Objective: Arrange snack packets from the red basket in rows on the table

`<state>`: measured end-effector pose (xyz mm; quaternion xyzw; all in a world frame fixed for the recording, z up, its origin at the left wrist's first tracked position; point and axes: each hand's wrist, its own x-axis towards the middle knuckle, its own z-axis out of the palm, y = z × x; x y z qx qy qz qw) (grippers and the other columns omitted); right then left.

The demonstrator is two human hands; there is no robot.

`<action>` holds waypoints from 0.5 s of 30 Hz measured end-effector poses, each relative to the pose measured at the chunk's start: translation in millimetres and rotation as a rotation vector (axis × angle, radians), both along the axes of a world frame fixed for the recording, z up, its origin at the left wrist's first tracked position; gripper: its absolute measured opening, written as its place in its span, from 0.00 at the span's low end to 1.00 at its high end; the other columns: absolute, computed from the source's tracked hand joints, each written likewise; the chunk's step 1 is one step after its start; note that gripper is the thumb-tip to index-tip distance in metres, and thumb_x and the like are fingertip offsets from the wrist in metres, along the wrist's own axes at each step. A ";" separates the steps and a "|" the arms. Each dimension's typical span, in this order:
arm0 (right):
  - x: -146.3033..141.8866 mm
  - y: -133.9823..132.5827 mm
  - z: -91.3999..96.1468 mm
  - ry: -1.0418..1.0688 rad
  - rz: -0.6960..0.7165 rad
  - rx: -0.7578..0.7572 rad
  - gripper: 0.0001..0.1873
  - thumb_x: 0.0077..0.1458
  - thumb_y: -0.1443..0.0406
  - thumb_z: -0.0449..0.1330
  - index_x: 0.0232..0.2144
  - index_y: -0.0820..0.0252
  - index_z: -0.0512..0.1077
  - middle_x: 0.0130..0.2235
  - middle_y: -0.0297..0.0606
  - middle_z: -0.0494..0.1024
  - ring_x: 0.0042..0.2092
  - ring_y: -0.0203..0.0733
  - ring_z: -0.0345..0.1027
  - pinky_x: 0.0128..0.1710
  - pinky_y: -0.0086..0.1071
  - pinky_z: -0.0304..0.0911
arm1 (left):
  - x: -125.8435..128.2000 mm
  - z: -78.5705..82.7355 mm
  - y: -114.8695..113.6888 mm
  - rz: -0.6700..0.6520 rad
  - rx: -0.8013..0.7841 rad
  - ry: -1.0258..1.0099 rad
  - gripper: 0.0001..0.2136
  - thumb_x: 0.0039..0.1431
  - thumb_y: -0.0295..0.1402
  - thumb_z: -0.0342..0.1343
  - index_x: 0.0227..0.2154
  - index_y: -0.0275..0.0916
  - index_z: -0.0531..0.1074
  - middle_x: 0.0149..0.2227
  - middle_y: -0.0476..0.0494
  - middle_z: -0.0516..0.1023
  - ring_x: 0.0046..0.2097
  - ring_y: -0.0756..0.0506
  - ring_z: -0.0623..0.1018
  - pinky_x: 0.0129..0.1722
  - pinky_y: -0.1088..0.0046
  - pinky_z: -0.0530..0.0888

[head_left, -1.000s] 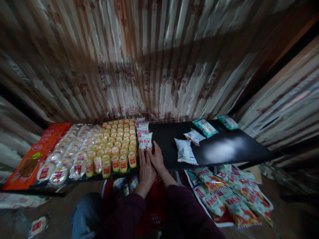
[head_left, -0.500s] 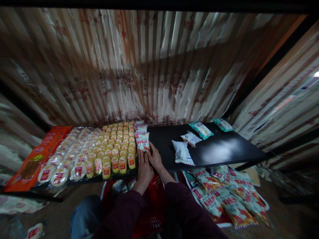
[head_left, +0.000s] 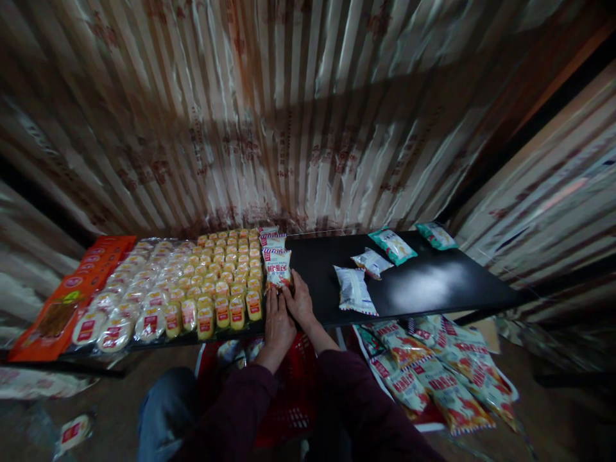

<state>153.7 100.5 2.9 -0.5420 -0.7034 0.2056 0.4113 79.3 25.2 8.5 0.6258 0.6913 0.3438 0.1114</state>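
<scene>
Snack packet: a white plastic pillow packet with red lettering (head_left: 278,268) lies on the long black shelf (head_left: 317,273), its near end under both hands; directions run from it, 12 o'clock toward the back.
Left hand: at 6 o'clock, the left hand (head_left: 279,328) has its fingers straight and close together on the near end; whether it pinches, I cannot tell.
Right hand: at 5 o'clock, the right hand (head_left: 302,303) touches the near right corner, thumb apart from fingers; its grip I cannot tell.
Packet row: similar white packets (head_left: 273,241) at 12 o'clock, just beyond.
Cakes: small yellow wrapped cakes (head_left: 222,276) at 9 o'clock, close beside; round white wrapped cakes (head_left: 113,333) farther out.
Loose packets: a silvery-white plastic packet (head_left: 355,289) near 3 o'clock.
Below: a red plastic basket (head_left: 293,410) at 6 o'clock.
</scene>
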 end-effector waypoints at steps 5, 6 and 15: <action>0.2 -17.5 -5.6 0.021 -0.064 -0.002 0.29 0.55 0.62 0.50 0.59 0.65 0.61 0.59 0.50 0.66 0.62 0.50 0.55 0.61 0.50 0.54 | 2.0 -0.3 -8.1 -0.034 0.053 0.032 0.27 0.52 0.22 0.47 0.57 0.30 0.63 0.61 0.30 0.63 0.66 0.37 0.54 0.63 0.52 0.59; 0.8 -21.6 -5.9 0.027 -0.064 -0.001 0.29 0.55 0.63 0.50 0.59 0.65 0.61 0.59 0.50 0.66 0.62 0.50 0.55 0.61 0.50 0.54 | 2.7 -0.2 -10.3 -0.042 0.051 0.043 0.27 0.51 0.22 0.48 0.57 0.30 0.63 0.60 0.30 0.64 0.66 0.37 0.55 0.63 0.51 0.59; 9.6 -79.6 -4.1 0.137 -0.021 -0.022 0.22 0.55 0.67 0.46 0.49 0.64 0.71 0.49 0.48 0.74 0.52 0.45 0.66 0.56 0.44 0.61 | 1.5 -6.5 -48.6 -0.205 -0.027 0.181 0.25 0.54 0.23 0.46 0.57 0.31 0.63 0.61 0.33 0.64 0.66 0.40 0.55 0.64 0.54 0.58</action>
